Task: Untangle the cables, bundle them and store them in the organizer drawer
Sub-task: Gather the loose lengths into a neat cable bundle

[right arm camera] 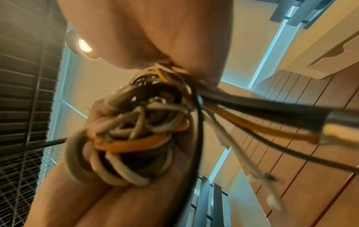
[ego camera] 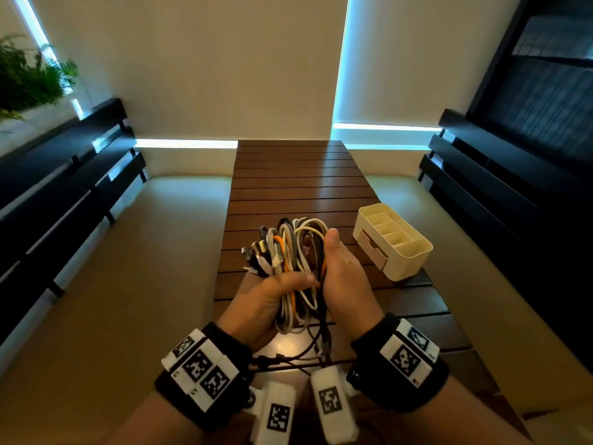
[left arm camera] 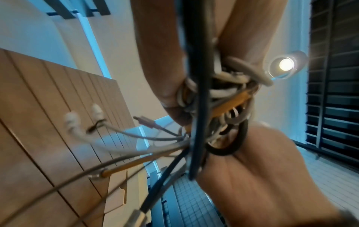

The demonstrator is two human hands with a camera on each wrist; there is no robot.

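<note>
A bundle of white, grey, orange and black cables (ego camera: 295, 252) is held up over the wooden table between both hands. My left hand (ego camera: 276, 290) grips its lower part, thumb laid across the strands. My right hand (ego camera: 343, 274) clasps the right side, thumb pointing up and fingers hidden behind the loops. Plug ends (ego camera: 256, 255) stick out to the left, and black cable tails (ego camera: 321, 342) hang down toward my wrists. The left wrist view shows the bundle (left arm camera: 223, 99) squeezed between the two hands; the right wrist view shows the coiled loops (right arm camera: 136, 130). The cream organizer (ego camera: 393, 240) stands to the right, its drawer (ego camera: 373, 248) closed.
The slatted wooden table (ego camera: 298, 175) runs away from me between two cushioned benches (ego camera: 144, 252) with dark slatted backrests (ego camera: 64, 187). A plant (ego camera: 25, 78) stands at the far left. The organizer sits near the table's right edge.
</note>
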